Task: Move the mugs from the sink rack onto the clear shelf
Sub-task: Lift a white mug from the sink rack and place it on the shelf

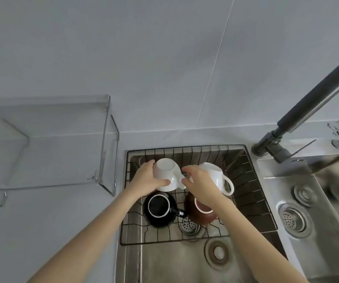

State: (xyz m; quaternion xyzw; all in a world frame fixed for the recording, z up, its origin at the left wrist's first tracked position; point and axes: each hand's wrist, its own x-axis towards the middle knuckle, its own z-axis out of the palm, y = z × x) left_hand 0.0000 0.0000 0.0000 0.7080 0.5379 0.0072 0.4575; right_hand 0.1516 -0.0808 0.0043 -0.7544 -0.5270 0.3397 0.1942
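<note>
**Two white mugs gripped in the rack, shelf waiting empty**

The left hand point(147, 178) was closed around the left white mug point(166, 173), which was upside down. The right hand point(200, 183) covered the right white mug point(215, 176); its fingers were curled on it, so it seemed to grip it. Both mugs were at the back of the sink rack point(254, 193). The black mug point(158, 208) and the brown mug point(201, 211) stood in front, untouched.

The step was probably the first lift. Next, the mugs needed to rise above the rack's wire rim and travel left to the clear shelf point(48, 139), which had open room. Its transparent edges were hard to see, and the faucet point(311, 99) stood well to the right.
</note>
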